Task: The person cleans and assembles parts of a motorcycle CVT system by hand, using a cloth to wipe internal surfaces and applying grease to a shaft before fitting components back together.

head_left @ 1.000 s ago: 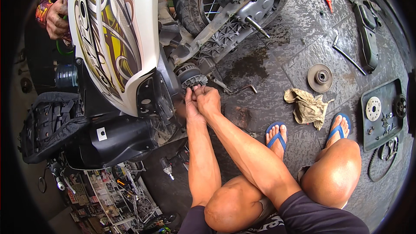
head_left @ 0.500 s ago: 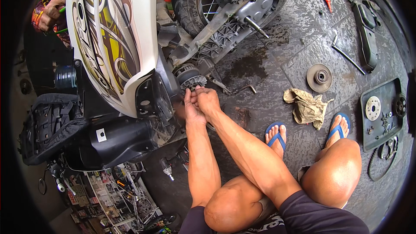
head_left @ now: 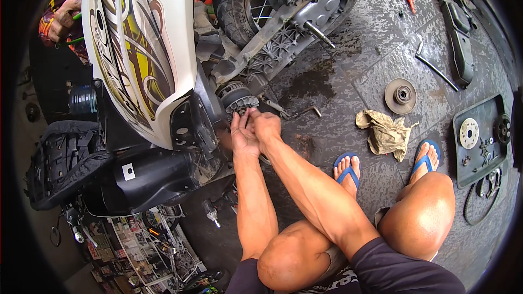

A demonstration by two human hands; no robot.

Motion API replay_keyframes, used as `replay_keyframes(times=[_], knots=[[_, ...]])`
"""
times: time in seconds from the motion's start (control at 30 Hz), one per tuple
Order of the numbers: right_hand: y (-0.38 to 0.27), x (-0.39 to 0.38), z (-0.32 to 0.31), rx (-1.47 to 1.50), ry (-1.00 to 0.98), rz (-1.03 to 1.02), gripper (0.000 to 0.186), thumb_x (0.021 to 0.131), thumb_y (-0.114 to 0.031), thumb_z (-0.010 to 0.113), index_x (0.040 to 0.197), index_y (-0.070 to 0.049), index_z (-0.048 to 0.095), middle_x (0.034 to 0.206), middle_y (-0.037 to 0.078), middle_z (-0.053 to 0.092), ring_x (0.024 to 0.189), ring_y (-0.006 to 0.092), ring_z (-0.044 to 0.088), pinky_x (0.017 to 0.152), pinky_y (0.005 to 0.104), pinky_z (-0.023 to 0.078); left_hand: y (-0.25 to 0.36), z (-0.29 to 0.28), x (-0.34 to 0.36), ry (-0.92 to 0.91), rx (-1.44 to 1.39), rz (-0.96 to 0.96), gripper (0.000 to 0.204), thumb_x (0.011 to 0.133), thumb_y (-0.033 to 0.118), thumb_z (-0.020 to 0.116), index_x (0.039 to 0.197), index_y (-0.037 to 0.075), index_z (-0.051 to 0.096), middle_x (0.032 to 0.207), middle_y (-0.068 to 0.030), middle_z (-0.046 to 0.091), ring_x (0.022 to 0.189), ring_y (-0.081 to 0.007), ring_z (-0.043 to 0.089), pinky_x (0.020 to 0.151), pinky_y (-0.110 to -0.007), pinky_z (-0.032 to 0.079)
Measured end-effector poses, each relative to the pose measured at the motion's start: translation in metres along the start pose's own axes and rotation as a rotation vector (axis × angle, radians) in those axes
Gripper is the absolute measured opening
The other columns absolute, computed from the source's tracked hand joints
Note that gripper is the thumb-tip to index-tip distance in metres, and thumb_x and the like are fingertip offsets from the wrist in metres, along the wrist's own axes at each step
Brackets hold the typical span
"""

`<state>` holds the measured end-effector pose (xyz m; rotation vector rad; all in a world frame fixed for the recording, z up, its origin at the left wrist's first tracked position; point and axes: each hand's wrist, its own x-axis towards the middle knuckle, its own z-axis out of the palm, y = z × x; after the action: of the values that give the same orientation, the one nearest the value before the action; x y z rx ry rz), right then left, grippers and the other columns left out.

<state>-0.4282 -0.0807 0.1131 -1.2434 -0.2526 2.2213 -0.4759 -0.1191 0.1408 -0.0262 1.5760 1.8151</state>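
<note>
Nearest, at the lower middle of the frame, the person squats on blue flip-flop sandals (head_left: 346, 164), both forearms reaching up toward the centre. The left hand (head_left: 242, 136) has its fingers curled upward, fingertips touching the lower edge of a round, ribbed grey metal drive pulley (head_left: 236, 97) that sits just left of centre on the scooter's open engine side. The right hand (head_left: 266, 125) lies close against the left, fingers bent onto the same rim; whether it pinches a small part there I cannot tell.

The pulley looks like stiff, heavy cast metal, probably oily and slippery, so the ribbed outer rim seems the surest place to grip.

To the right, a crumpled tan rag (head_left: 385, 132) lies on the dark wet stone floor (head_left: 348, 76), with a round metal disc (head_left: 400, 96) beyond it. Farther up stands the spoked rear wheel (head_left: 256, 0); the glossy white scooter body panel (head_left: 141, 49) fills the upper left.
</note>
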Motion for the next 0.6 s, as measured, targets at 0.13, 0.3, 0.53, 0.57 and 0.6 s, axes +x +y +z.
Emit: replay_keyframes(times=[0.13, 0.3, 0.53, 0.57, 0.6], knots=[[0.006, -0.009, 0.000, 0.021, -0.260, -0.136, 0.030, 0.092, -0.025, 0.072, 0.073, -0.003, 0.064, 0.069, 0.007, 0.064, 0.059, 0.0112, 0.055, 0.053, 0.0274, 0.043, 0.000, 0.001, -0.002, 0.000, -0.019, -0.088, 0.048, 0.098, 0.045, 0.059, 0.113, 0.000, 0.065, 0.117, -0.0160, 0.067, 0.112, -0.0305, 0.062, 0.103, -0.043, 0.048], [-0.006, -0.017, 0.004, -0.128, -0.028, -0.075, 0.040, 0.086, -0.036, 0.074, 0.073, 0.000, 0.066, 0.072, 0.015, 0.068, 0.067, 0.0209, 0.064, 0.066, 0.0392, 0.050, 0.009, -0.009, 0.003, 0.011, -0.055, -0.048, 0.046, 0.098, 0.044, 0.059, 0.114, 0.001, 0.065, 0.116, -0.0156, 0.068, 0.111, -0.0290, 0.063, 0.103, -0.042, 0.048], [-0.002, -0.008, -0.001, -0.246, 0.020, -0.089, 0.040, 0.086, -0.038, 0.073, 0.080, 0.001, 0.069, 0.081, 0.020, 0.072, 0.079, 0.0284, 0.071, 0.072, 0.0416, 0.052, -0.001, -0.004, 0.002, -0.001, -0.052, -0.070, 0.044, 0.099, 0.041, 0.059, 0.116, 0.000, 0.064, 0.116, -0.0137, 0.068, 0.110, -0.0286, 0.064, 0.102, -0.042, 0.049], [0.000, -0.010, 0.003, -0.200, -0.027, -0.103, 0.040, 0.086, -0.038, 0.073, 0.080, 0.001, 0.069, 0.081, 0.020, 0.072, 0.078, 0.0288, 0.071, 0.072, 0.0417, 0.052, 0.000, -0.006, 0.007, -0.029, -0.059, -0.067, 0.044, 0.099, 0.041, 0.059, 0.115, 0.001, 0.064, 0.117, -0.0142, 0.068, 0.110, -0.0290, 0.063, 0.102, -0.042, 0.049], [-0.001, -0.014, 0.006, -0.156, -0.079, -0.110, 0.040, 0.086, -0.038, 0.072, 0.079, 0.002, 0.068, 0.081, 0.020, 0.072, 0.078, 0.0291, 0.071, 0.072, 0.0417, 0.052, 0.003, -0.006, 0.006, -0.049, -0.066, -0.061, 0.045, 0.099, 0.042, 0.059, 0.115, 0.001, 0.064, 0.117, -0.0147, 0.068, 0.111, -0.0294, 0.063, 0.102, -0.042, 0.049]])
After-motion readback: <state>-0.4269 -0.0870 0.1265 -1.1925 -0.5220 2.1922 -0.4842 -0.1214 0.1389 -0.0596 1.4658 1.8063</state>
